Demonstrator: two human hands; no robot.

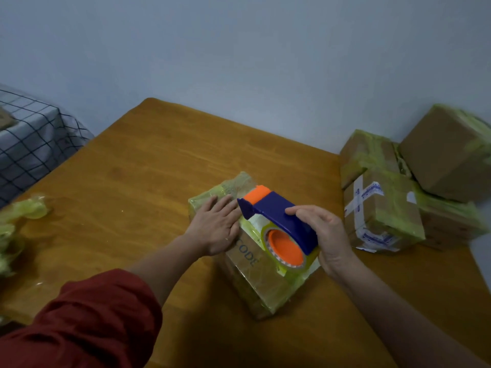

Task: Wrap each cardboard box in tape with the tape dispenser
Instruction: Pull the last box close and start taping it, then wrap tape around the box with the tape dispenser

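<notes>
A cardboard box [255, 282] wrapped in yellowish clear tape lies on the wooden table [138, 176], a little right of centre. My left hand [216, 225] lies flat on the box's top with its fingers straight. My right hand [325, 235] grips a blue and orange tape dispenser [279, 221] that holds a roll of tape. The dispenser sits over the box's top, its orange front end just past my left fingertips.
Several taped cardboard boxes [382, 208] are piled at the table's right edge against the wall. Crumpled clear tape [24, 213] lies at the table's left edge. A checked cloth [32, 139] covers furniture at the far left.
</notes>
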